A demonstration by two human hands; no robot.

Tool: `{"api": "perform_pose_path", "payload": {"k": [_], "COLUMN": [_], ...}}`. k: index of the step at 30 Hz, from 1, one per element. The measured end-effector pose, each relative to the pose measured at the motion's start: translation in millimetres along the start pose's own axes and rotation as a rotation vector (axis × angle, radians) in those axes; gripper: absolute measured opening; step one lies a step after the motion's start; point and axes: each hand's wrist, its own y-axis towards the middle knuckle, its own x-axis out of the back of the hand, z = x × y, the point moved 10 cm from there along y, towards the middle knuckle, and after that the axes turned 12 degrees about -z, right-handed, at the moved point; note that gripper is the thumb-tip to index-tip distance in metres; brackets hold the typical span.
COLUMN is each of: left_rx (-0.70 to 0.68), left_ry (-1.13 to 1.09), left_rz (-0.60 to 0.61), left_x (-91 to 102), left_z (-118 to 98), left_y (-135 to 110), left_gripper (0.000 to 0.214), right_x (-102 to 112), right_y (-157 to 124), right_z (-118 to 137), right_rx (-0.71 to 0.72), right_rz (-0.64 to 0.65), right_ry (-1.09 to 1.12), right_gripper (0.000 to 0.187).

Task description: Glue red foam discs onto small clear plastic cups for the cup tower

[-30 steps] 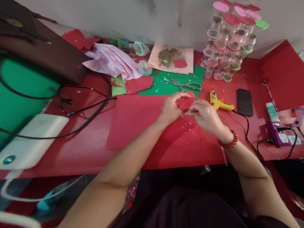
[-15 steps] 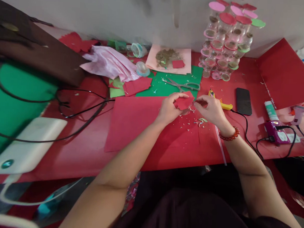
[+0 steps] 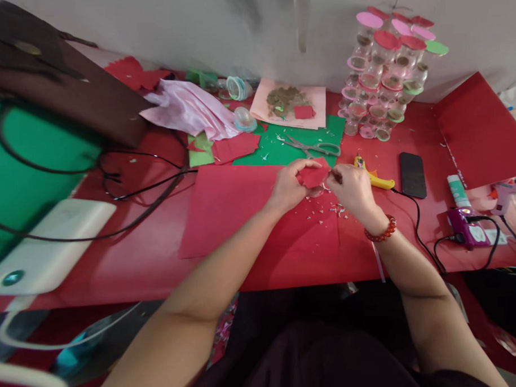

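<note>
My left hand (image 3: 290,186) is closed on a small piece of red paper (image 3: 313,174), holding it just above a large red sheet (image 3: 240,215) on the table. My right hand (image 3: 353,190), with a red bead bracelet on its wrist, has its fingers pinched at the paper's right edge; what they hold is too small to make out. Small paper scraps (image 3: 325,210) lie scattered on the sheet under both hands.
Scissors (image 3: 314,146) lie on a green sheet (image 3: 293,149) behind the hands. A yellow glue gun (image 3: 375,178), a black phone (image 3: 412,174) and a stack of small jars (image 3: 383,73) are to the right. A brown bag (image 3: 62,90), cables and a white power bank (image 3: 48,245) sit left.
My right hand has drawn back in to the red paper's right edge after lifting slightly away. My left hand has kept hold of the paper in nearly the same place.
</note>
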Motion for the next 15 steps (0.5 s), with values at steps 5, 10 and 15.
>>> {"api": "perform_pose_path", "payload": {"k": [5, 10, 15], "left_rx": [-0.048, -0.065, -0.059], "left_ry": [0.036, 0.058, 0.054], "left_rz": [0.004, 0.032, 0.019], "left_x": [0.7, -1.0, -0.4], "left_z": [-6.6, -4.8, -1.9], "left_y": [0.9, 1.6, 1.3], "left_gripper": [0.045, 0.048, 0.048], "right_x": [-7.9, -14.4, -12.3], "right_y": [6.2, 13.8, 19.6], "right_z": [-6.7, -17.7, -32.2], "right_rx": [0.063, 0.08, 0.065], "right_rz": [0.033, 0.011, -0.082], "right_ry": [0.129, 0.185, 0.137], "right_gripper": [0.014, 0.013, 0.015]}}
